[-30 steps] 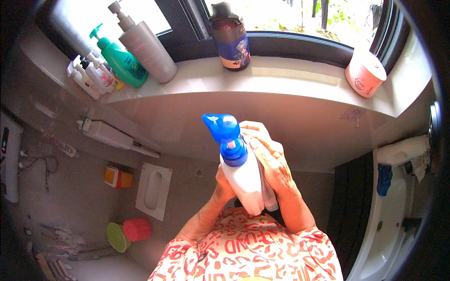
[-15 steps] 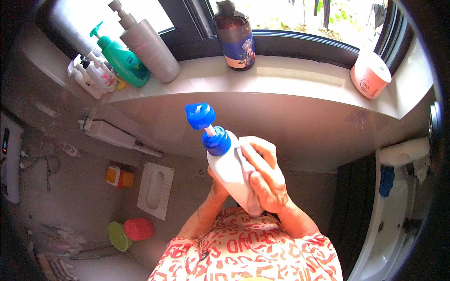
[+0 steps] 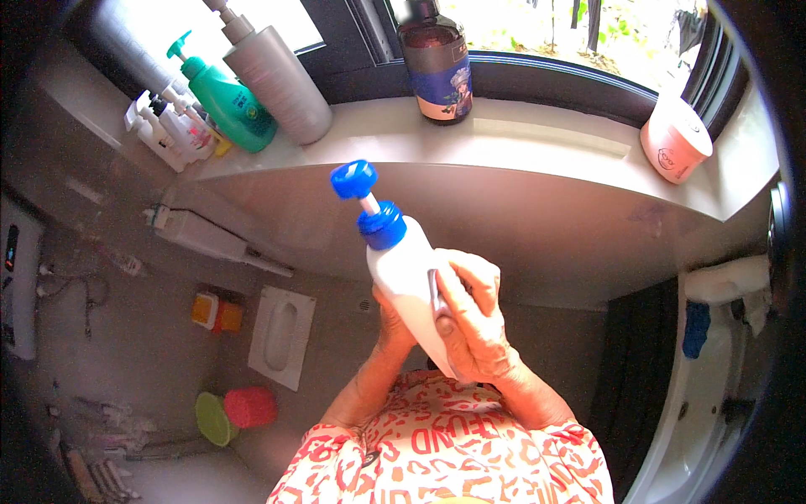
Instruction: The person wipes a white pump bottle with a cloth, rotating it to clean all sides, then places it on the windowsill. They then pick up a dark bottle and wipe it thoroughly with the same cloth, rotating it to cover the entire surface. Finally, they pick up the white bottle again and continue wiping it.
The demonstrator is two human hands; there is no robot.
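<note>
A white pump bottle [image 3: 409,281] with a blue collar and blue pump head [image 3: 353,178] is held tilted in front of my chest. Its pump end points up and to the left. My left hand [image 3: 391,321] grips it from the left and behind, and most of those fingers are hidden by the bottle. My right hand [image 3: 477,312] is closed against the bottle's right side, fingers bent and thumb pressed on it. Under the right fingers a narrow greyish-purple strip [image 3: 436,292] shows; what it is I cannot make out.
Along the windowsill [image 3: 537,139] stand a green pump bottle [image 3: 231,105], a tall grey pump bottle [image 3: 281,84], a dark brown bottle [image 3: 441,71] and a pink jar [image 3: 676,143]. Below are a squat toilet [image 3: 283,336], a red basin [image 3: 250,407], a green basin [image 3: 217,420] and, at right, a white washbasin [image 3: 684,437].
The bottle has turned slightly, and its pump head sits a little higher. My right hand has shifted along its side, covering more of the greyish strip. The whole view has shifted slightly.
</note>
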